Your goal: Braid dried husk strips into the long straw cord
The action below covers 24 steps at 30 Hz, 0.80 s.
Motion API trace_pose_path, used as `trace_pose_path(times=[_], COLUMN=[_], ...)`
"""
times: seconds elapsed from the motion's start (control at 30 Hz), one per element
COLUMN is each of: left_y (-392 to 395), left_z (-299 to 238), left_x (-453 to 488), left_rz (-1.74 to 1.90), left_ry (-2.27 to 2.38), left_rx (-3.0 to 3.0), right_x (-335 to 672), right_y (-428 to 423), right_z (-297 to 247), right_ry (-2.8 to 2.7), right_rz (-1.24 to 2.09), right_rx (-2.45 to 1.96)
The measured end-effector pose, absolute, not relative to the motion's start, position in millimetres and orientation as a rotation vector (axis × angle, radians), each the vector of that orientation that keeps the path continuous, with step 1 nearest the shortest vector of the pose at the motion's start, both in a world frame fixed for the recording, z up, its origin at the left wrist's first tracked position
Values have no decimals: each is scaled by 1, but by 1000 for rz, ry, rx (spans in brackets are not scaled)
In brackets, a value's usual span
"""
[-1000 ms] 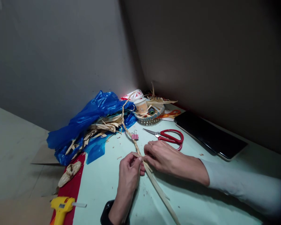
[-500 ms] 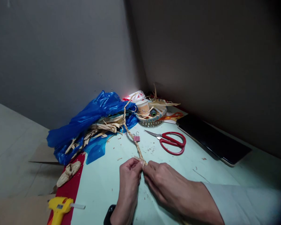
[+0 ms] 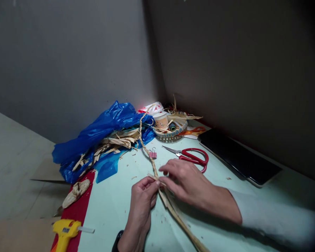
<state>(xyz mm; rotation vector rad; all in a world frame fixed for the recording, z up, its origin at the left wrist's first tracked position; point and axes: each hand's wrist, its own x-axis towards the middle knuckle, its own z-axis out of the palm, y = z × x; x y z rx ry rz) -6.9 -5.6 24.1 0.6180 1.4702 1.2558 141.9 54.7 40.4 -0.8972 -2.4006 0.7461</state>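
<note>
A braided cord of pale dried plant fibre (image 3: 144, 145) runs from the far clutter down to my hands. My left hand (image 3: 141, 201) pinches the braid's near end between thumb and fingers. My right hand (image 3: 195, 185) hovers just right of that spot, its thumb and fingers apart and the thumb tip close to the fibres. Loose strands (image 3: 180, 220) trail from the pinched place toward the lower right, passing under my right hand. Beyond the hands, a pink binder clip (image 3: 153, 154) lies beside the braid. Red-handled scissors (image 3: 193, 155) lie behind my right hand, partly covered by it.
A blue plastic bag (image 3: 102, 126) with dried strips (image 3: 120, 140) lies back left. A woven basket (image 3: 170, 134) holding a paper cup (image 3: 160, 120) stands at the back. A black tablet-like slab (image 3: 236, 154) lies right; a yellow glue gun (image 3: 65, 231) and woven piece (image 3: 76, 193) lie left.
My right hand has let go of the near end, risen and opened, uncovering the loose strands below. My left hand still pinches the braid.
</note>
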Motion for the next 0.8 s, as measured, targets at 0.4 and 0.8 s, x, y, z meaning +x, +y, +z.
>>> trace_pose_path(times=[0.4, 0.8], left_y=[-8, -21], left_z=[30, 20], left_x=[-12, -5], left_rz=[1202, 1259], left_ry=[1411, 1752], left_rx=[701, 887], right_x=[131, 127], right_y=[67, 60], right_z=[31, 19], right_ry=[-2262, -2147], right_rz=[1522, 1377], right_rx=[-775, -1004])
